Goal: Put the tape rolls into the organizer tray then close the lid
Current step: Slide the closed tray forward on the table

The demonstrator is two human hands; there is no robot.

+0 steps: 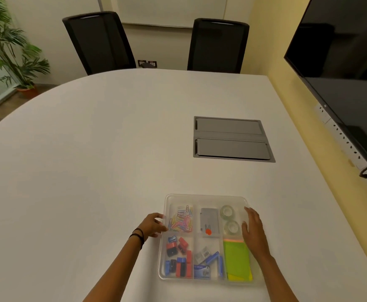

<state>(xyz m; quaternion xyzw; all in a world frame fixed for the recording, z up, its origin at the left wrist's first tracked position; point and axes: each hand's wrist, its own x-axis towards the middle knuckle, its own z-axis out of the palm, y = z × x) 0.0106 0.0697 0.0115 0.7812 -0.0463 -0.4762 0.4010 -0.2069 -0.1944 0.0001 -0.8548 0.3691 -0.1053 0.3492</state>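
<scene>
Clear plastic organizer tray (204, 198) at lower centre of the frame, on the white tabletop (91, 160), its long axis running roughly left to right and tilted slightly clockwise. A clear lid appears to sit over it, though the plastic makes that hard to confirm. Two clear tape rolls (229, 219) lie flat in the upper right compartment, one behind the other, holes facing up. Coloured paper clips (181, 219) fill the upper left compartment; a grey block with an orange dot (210, 221) sits in the upper middle one. Lower row, left to right: red, blue and black binder clips (177, 257), blue staple boxes (208, 263), green sticky notes (237, 260). Left hand (154, 224) rests against the tray's left edge, fingers loosely spread, grasping nothing; black bands on the wrist. Right hand (253, 231) lies flat and open along the tray's right edge. Grey cable hatch (231, 139) sits in the tabletop at centre right; two black chairs (99, 40) stand at the far side.
</scene>
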